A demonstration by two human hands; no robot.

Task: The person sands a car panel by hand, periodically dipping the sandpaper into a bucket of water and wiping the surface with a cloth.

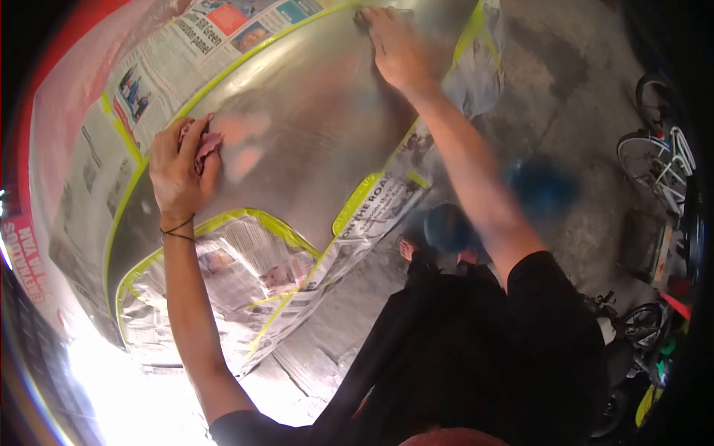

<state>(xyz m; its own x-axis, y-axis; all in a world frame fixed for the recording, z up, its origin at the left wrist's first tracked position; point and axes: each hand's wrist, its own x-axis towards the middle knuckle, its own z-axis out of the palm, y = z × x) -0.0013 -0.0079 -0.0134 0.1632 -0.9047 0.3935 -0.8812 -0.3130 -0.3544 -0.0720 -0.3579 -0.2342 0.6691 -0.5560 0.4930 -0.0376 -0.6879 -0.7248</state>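
A grey, glossy curved panel [312, 126] fills the upper middle of the view, bordered by yellow-green masking tape [357, 201] and newspaper [223, 275]. My left hand [178, 167] presses a pinkish cloth [210, 143] against the panel's left side, fingers closed around it. My right hand [398, 48] is stretched to the panel's upper edge, fingers pressed on a small dark pad [364, 16] against the surface. Most of that pad is hidden under my fingers.
Red bodywork [44, 134] shows beyond the newspaper at left. A concrete floor [565, 104] lies at right, with bicycles [662, 149] parked at its far right edge. My dark clothing and legs [476, 342] fill the lower middle. Bright glare [126, 386] washes out the lower left.
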